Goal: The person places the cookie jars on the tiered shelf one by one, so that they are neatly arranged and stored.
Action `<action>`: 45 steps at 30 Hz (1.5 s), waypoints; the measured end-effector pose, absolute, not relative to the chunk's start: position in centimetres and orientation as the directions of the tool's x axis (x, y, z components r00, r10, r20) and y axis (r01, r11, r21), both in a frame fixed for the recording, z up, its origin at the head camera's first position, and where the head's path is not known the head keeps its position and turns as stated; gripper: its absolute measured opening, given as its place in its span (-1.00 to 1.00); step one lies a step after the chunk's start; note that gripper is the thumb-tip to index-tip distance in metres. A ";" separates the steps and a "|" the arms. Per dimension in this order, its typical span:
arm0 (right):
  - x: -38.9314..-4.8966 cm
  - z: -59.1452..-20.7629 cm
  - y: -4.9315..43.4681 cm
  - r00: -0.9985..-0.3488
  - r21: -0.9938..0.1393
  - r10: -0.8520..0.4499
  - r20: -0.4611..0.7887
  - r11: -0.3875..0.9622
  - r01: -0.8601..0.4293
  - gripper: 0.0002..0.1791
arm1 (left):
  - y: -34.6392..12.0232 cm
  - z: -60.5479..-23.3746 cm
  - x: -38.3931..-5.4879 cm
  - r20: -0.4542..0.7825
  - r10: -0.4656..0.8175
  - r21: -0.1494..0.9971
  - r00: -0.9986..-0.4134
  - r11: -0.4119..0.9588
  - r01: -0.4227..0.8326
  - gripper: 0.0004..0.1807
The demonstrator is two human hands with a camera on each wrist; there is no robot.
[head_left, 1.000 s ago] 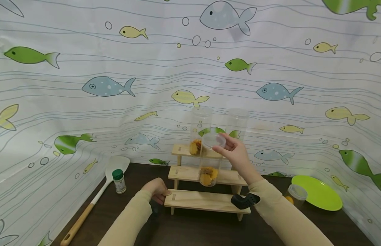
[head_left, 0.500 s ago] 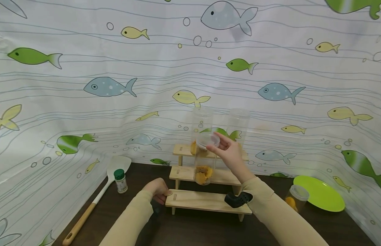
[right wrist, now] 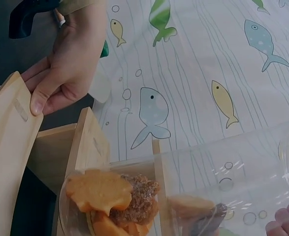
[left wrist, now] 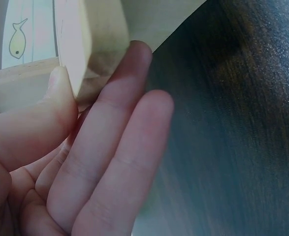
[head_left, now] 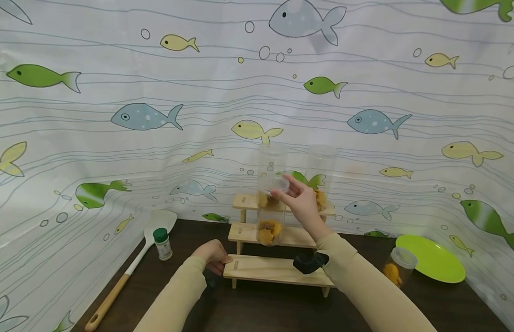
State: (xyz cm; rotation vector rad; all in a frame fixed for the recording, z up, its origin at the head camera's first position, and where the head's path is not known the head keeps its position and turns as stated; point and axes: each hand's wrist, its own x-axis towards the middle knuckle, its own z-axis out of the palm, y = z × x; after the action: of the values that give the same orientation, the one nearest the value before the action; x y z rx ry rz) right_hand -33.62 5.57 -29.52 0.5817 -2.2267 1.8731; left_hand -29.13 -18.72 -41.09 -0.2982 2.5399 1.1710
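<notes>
A three-step wooden shelf point(head_left: 277, 269) stands on the dark table. At the left end of its lowest step, my left hand point(head_left: 211, 256) grips the board, thumb on top and fingers below, as the left wrist view shows up close. My right hand point(head_left: 302, 200) holds a tall clear plastic jar point(head_left: 270, 230) by its lid. Orange and brown chunky pieces point(right wrist: 119, 199) lie in the bottom of this jar, which overlaps the left part of the middle step in the head view. Behind it, two similar jars stand on the top step, a left one point(head_left: 273, 154) and a right one point(head_left: 321, 161).
A shorter lidded jar point(head_left: 399, 267) with orange contents stands at the right beside a lime-green plate point(head_left: 433, 258). On the left are a green-capped shaker point(head_left: 162, 244) and a long white spatula point(head_left: 136, 256) with a wooden handle. A fish-print sheet point(head_left: 215, 69) forms the backdrop.
My right hand has carried the jar leftward over the middle step, uncovering more of the top step's right jar. My left hand stays on the lowest step.
</notes>
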 end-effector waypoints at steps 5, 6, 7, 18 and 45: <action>-34.0 -29.6 5.2 -0.913 -0.906 -0.155 0.377 0.143 -0.398 -0.23 | -18.8 -41.2 -29.2 -0.376 -0.044 0.698 -0.926 0.643 -0.314 -0.79; -34.1 -29.6 5.2 -0.914 -0.908 -0.151 0.375 0.138 -0.396 -0.23 | -18.8 -41.2 -29.3 -0.378 -0.042 0.699 -0.925 0.642 -0.315 -0.79; -34.1 -29.7 5.1 -0.915 -0.910 -0.152 0.375 0.130 -0.394 -0.22 | -18.8 -41.2 -29.3 -0.379 -0.041 0.699 -0.924 0.641 -0.316 -0.79; -34.3 -29.8 5.0 -0.906 -0.905 -0.180 0.383 0.122 -0.407 -0.22 | -18.8 -41.3 -29.3 -0.377 -0.045 0.701 -0.925 0.639 -0.317 -0.81; -33.0 -30.1 9.4 -0.844 -0.878 -0.288 0.453 0.021 -0.478 -0.30 | -19.0 -41.8 -29.9 -0.398 -0.033 0.712 -0.917 0.619 -0.332 -0.78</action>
State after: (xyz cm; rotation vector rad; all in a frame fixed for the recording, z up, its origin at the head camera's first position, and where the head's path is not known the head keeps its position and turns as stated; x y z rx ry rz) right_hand -33.01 9.37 -30.06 0.8090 -2.1334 1.9381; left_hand -29.93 -19.02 -41.85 -0.2925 2.4990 1.2001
